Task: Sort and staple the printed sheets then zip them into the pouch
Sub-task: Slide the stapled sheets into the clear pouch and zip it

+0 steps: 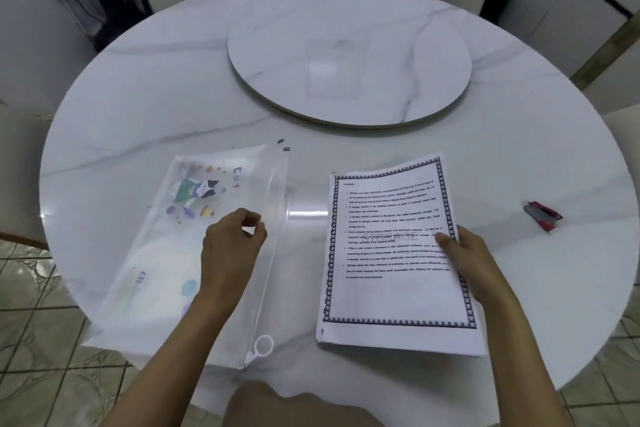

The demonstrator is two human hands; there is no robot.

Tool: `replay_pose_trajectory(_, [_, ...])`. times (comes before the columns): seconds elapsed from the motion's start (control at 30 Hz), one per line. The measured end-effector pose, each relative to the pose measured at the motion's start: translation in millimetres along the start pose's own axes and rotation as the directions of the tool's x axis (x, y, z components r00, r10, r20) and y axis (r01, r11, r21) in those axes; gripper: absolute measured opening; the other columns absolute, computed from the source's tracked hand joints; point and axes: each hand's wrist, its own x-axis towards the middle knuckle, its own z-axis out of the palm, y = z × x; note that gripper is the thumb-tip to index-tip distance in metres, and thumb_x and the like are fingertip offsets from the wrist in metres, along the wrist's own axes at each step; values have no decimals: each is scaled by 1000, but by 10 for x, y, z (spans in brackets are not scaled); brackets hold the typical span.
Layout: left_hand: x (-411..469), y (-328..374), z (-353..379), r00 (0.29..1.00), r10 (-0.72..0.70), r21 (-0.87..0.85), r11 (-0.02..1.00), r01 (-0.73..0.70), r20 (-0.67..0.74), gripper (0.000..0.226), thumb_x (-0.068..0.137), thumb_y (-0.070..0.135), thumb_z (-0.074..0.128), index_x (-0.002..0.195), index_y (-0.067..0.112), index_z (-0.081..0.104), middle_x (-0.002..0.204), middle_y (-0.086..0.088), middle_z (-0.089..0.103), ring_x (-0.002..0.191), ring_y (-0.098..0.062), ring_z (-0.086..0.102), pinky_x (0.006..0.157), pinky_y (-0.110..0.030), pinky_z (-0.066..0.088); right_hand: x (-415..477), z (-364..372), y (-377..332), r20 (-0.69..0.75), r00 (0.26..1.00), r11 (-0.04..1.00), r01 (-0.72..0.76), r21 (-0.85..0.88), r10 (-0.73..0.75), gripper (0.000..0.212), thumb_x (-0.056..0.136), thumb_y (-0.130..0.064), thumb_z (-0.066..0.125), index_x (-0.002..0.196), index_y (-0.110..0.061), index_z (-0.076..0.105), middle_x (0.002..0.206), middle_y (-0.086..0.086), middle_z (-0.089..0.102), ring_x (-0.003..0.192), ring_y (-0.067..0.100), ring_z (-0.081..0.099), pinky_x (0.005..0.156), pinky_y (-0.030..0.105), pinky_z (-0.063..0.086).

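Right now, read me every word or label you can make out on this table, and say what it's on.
"STORAGE": grey watermark on the top page of the printed sheets.
Body text there: too blurred to read.
Coloured letters on the pouch: too blurred to read.
Stapler: no text visible.
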Motion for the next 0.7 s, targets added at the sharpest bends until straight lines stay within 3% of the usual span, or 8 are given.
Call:
replay_pose_trajectory(0.13, [27, 68, 3, 1000, 26, 22, 999, -26, -16, 16, 86, 15, 60, 98, 8, 68, 95, -5, 70, 78, -25, 66, 76, -40, 55, -149, -111, -195, 70, 995, 987, 66, 144, -77, 21, 92, -26, 55, 110, -19, 63, 99, 0, 73, 88, 20, 70, 77, 35, 57])
replay_pose_trajectory(0.23, [10, 124, 36, 999, 36, 23, 999, -36, -39, 18, 86, 16, 60, 101, 8, 68, 96, -5, 70, 78, -25, 66, 78, -42, 55, -209, -177, -291, 135, 986, 970, 65, 234, -99, 48, 70, -49, 70, 108, -20, 64, 96, -3, 74, 86, 16, 71, 65, 24, 57])
replay_pose_trajectory(0.27, [-6, 144, 55, 998, 41, 27, 999, -40, -42, 19, 87, 16, 60, 102, 7, 68, 97, -6, 71, 79, -25, 66, 78, -42, 56, -213, -185, -321, 144, 985, 970, 55, 238, -91, 50, 70, -49, 70, 109, -19, 64, 97, -2, 74, 87, 16, 71, 65, 24, 57])
replay_pose_trajectory(0.4, [-82, 192, 131, 997, 68, 50, 997, -66, -34, 21, 87, 16, 60, 104, 8, 68, 99, -6, 71, 81, -24, 66, 79, -42, 55, -203, -168, -405, 216, 975, 980, 6, 199, -50, 21, 91, -22, 55, 108, -15, 64, 97, -1, 74, 89, 18, 71, 67, 23, 57])
replay_pose_trajectory(0.7, [-220, 319, 183, 985, 173, 134, 976, -169, -16, 18, 90, 15, 56, 100, 8, 68, 94, -6, 72, 79, -23, 64, 75, -38, 53, -203, 39, -508, 280, 958, 996, 41, 83, -63, 12, 94, -19, 52, 98, -21, 64, 81, -11, 74, 76, 9, 71, 58, 17, 53])
